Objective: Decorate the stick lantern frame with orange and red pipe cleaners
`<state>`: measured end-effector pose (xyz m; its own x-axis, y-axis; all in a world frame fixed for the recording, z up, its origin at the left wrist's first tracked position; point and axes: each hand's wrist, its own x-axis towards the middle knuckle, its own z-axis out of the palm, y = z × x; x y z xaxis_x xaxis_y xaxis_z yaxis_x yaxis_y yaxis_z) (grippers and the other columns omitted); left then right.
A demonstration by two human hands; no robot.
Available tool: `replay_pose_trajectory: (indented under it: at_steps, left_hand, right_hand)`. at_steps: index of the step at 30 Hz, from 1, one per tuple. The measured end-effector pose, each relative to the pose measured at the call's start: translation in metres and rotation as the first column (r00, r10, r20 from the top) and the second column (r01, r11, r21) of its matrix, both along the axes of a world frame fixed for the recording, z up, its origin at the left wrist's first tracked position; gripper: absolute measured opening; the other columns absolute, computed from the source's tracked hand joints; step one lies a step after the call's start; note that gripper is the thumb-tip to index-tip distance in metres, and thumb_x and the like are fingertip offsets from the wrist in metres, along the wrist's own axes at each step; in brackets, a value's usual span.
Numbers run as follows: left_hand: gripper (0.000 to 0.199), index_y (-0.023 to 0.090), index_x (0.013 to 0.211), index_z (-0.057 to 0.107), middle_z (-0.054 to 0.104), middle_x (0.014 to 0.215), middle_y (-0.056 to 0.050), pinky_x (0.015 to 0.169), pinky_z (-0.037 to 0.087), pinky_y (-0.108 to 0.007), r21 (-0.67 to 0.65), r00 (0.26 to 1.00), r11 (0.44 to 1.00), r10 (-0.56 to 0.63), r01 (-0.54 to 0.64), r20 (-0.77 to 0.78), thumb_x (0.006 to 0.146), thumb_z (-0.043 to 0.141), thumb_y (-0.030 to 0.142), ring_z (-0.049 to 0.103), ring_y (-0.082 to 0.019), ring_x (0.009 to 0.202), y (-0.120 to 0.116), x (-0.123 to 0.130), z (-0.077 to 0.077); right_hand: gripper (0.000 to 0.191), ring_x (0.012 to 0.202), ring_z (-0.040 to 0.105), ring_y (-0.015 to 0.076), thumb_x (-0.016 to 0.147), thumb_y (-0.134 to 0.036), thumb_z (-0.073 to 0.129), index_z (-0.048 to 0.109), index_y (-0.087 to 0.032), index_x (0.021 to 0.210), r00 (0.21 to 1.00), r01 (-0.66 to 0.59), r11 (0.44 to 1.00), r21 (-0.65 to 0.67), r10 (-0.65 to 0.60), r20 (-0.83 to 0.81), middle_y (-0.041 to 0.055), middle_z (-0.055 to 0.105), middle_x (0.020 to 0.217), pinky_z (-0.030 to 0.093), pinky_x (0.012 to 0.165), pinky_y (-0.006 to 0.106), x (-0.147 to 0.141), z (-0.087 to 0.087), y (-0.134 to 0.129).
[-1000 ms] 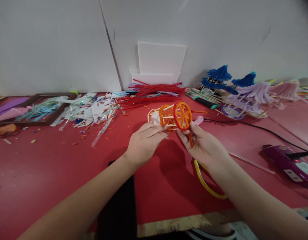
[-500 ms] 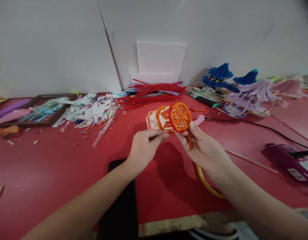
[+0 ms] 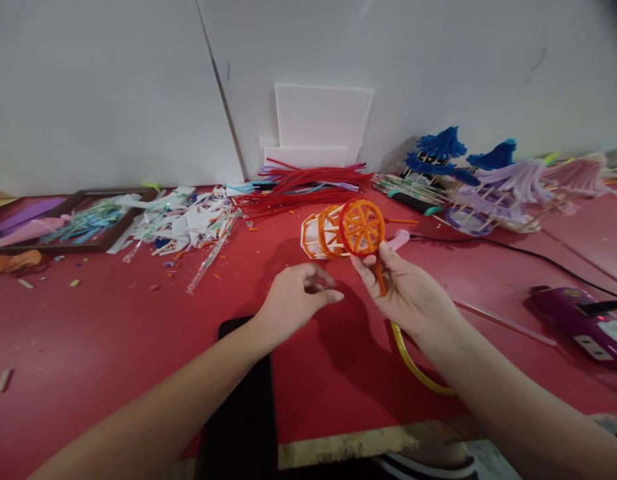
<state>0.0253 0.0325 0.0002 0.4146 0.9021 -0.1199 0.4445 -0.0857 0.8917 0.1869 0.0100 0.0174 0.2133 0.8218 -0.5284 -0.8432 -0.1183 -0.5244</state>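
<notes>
My right hand (image 3: 405,287) holds a small orange and white frame (image 3: 331,231) by its round end, which has a red rim and orange spokes. The frame lies on its side in the air, its white end pointing left. An orange strip (image 3: 380,277) hangs down at my right fingers. Below and left of the frame, my left hand (image 3: 301,293) is apart from it, with fingers loosely curved, a gap between thumb and fingers, and nothing held. A pink tool handle (image 3: 399,239) shows just behind my right fingertips.
Red pipe cleaners (image 3: 308,180) and white scraps (image 3: 188,223) lie at the back. Blue and purple models (image 3: 438,150) stand back right. A black cable (image 3: 518,253), a purple power strip (image 3: 583,327), a yellow hoop (image 3: 413,367) and a black phone-like slab (image 3: 243,413) lie nearer.
My left hand has let go of the frame and its fingers have spread. The frame, in my right hand, has shifted slightly up and to the right.
</notes>
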Motion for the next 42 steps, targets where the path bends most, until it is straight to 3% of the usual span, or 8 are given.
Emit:
replay_pose_trajectory:
  at_steps: [6, 13, 18, 22, 25, 29, 37, 42]
  left_hand:
    - [0.036, 0.013, 0.115, 0.061, 0.074, 0.08, -0.006, 0.065, 0.051, -0.029, 0.012, 0.967, 0.982, -0.186, 0.191, -0.177, 0.081, 0.059, 0.025, 0.069, -0.019, 0.071, 0.004, -0.001, -0.007]
    - [0.018, 0.02, 0.081, 0.077, 0.078, 0.086, -0.004, 0.076, 0.052, -0.029, -0.027, 0.905, 0.921, -0.387, 0.389, -0.177, 0.077, 0.061, 0.013, 0.071, -0.019, 0.079, 0.004, -0.005, 0.006]
    - [0.011, 0.021, 0.076, 0.077, 0.078, 0.082, -0.003, 0.079, 0.053, -0.031, -0.041, 0.981, 0.983, -0.172, 0.177, 0.094, 0.07, 0.075, 0.03, 0.072, -0.02, 0.081, 0.01, -0.014, 0.017]
    - [0.009, 0.021, 0.074, 0.076, 0.072, 0.114, -0.007, 0.099, 0.044, -0.037, 0.203, 0.936, 0.979, -0.073, 0.002, 0.345, 0.073, 0.074, 0.03, 0.062, -0.024, 0.113, 0.014, -0.015, 0.018]
    - [0.011, 0.022, 0.077, 0.075, 0.07, 0.118, -0.005, 0.106, 0.038, -0.037, 0.331, 0.896, 0.944, -0.147, 0.0, 0.42, 0.082, 0.067, 0.028, 0.057, -0.021, 0.119, 0.011, -0.013, 0.018]
    - [0.015, 0.021, 0.089, 0.075, 0.078, 0.086, -0.004, 0.092, 0.05, -0.032, 0.189, 0.833, 0.978, -0.173, 0.084, 0.526, 0.087, 0.061, 0.028, 0.07, -0.017, 0.092, 0.007, -0.011, 0.017]
    - [0.028, 0.015, 0.063, 0.065, 0.071, 0.062, -0.001, 0.056, 0.05, -0.024, -0.017, 0.973, 0.993, 0.115, -0.114, 0.201, 0.056, 0.085, 0.033, 0.064, -0.013, 0.057, 0.008, -0.02, 0.018]
    - [0.018, 0.017, 0.096, 0.068, 0.076, 0.086, -0.005, 0.072, 0.056, -0.027, 0.018, 0.996, 0.998, 0.057, -0.059, 0.075, 0.079, 0.066, 0.023, 0.072, -0.016, 0.073, 0.009, -0.023, 0.014]
  right_hand:
    - [0.029, 0.049, 0.06, 0.0026, 0.094, -0.014, 0.048, 0.06, -0.018, 0.068, 1.0, -0.026, 0.999, 0.038, 0.026, 0.012, -0.0067, 0.064, 0.057, 0.061, 0.069, 0.019, 0.003, -0.004, 0.002]
    - [0.037, 0.05, 0.062, 0.0037, 0.097, -0.013, 0.04, 0.059, -0.018, 0.066, 1.0, 0.02, 1.0, -0.001, -0.02, -0.007, -0.0041, 0.066, 0.059, 0.061, 0.069, 0.02, 0.004, -0.003, 0.003]
    - [0.035, 0.046, 0.059, 0.003, 0.097, -0.014, 0.039, 0.061, -0.017, 0.07, 1.0, 0.01, 1.0, -0.014, -0.01, -0.004, -0.0046, 0.064, 0.057, 0.062, 0.066, 0.02, 0.003, 0.001, 0.003]
    - [0.032, 0.045, 0.059, 0.0034, 0.097, -0.013, 0.039, 0.06, -0.015, 0.074, 1.0, 0.01, 1.0, -0.017, -0.01, -0.001, -0.0037, 0.063, 0.058, 0.062, 0.064, 0.02, 0.002, 0.002, 0.003]
    - [0.028, 0.046, 0.06, 0.0046, 0.096, -0.013, 0.041, 0.059, -0.015, 0.075, 1.0, 0.02, 0.999, -0.034, -0.02, 0.001, -0.003, 0.063, 0.06, 0.061, 0.059, 0.018, 0.003, 0.002, 0.004]
    - [0.027, 0.047, 0.06, 0.0048, 0.096, -0.013, 0.042, 0.057, -0.016, 0.074, 1.0, 0.03, 0.998, -0.046, -0.03, -0.002, -0.0033, 0.061, 0.059, 0.061, 0.06, 0.017, 0.004, 0.001, 0.004]
    - [0.031, 0.046, 0.059, 0.0024, 0.097, -0.014, 0.042, 0.059, -0.018, 0.072, 1.0, -0.001, 0.999, -0.032, 0.002, 0.01, -0.0067, 0.061, 0.055, 0.062, 0.067, 0.018, 0.004, 0.0, 0.004]
    - [0.03, 0.046, 0.059, 0.0027, 0.095, -0.015, 0.047, 0.058, -0.018, 0.067, 0.999, -0.045, 0.999, 0.0, 0.045, -0.001, -0.0063, 0.061, 0.055, 0.061, 0.068, 0.018, 0.005, 0.0, 0.004]
